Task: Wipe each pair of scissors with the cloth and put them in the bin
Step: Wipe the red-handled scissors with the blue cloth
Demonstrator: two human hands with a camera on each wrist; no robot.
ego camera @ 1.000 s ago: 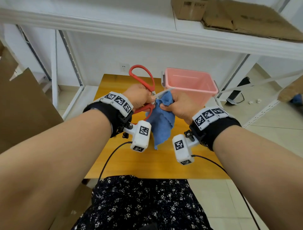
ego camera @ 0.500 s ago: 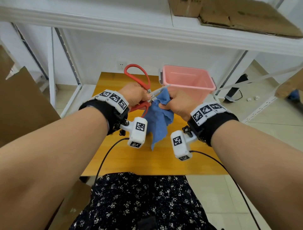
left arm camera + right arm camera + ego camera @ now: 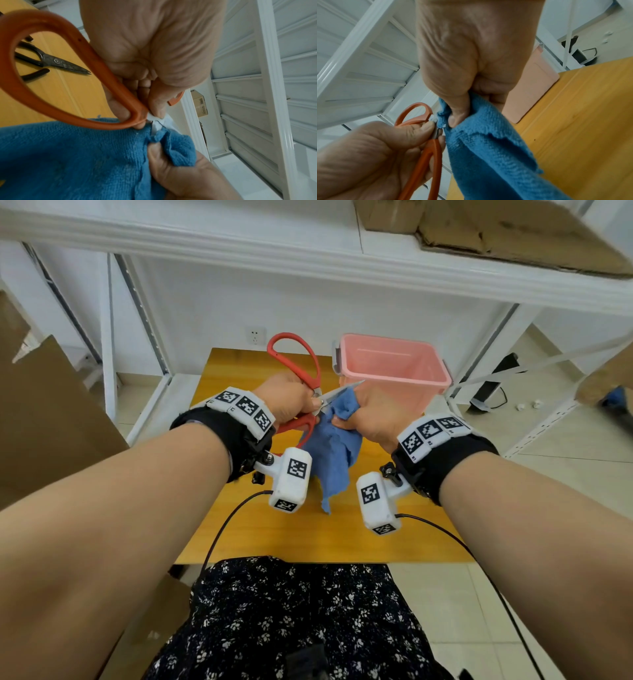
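Observation:
My left hand grips red-handled scissors near the pivot, above the wooden table; one handle loop points up and away, the other sits under the hand. My right hand bunches a blue cloth around the blades, whose silver tip pokes out toward the pink bin. In the left wrist view the fingers pinch the red scissors at the pivot beside the cloth. The right wrist view shows the thumb pressing the cloth against the blades next to the scissors.
Black scissors lie on the table to the left, seen in the left wrist view. The bin stands at the table's far right corner. White shelving runs overhead and behind. Cardboard leans at the left. Wrist-camera cables trail over the table's near edge.
Both hands stay together on the scissors and cloth. The cloth has slid slightly along the blades; more of the blade tip shows past it now.

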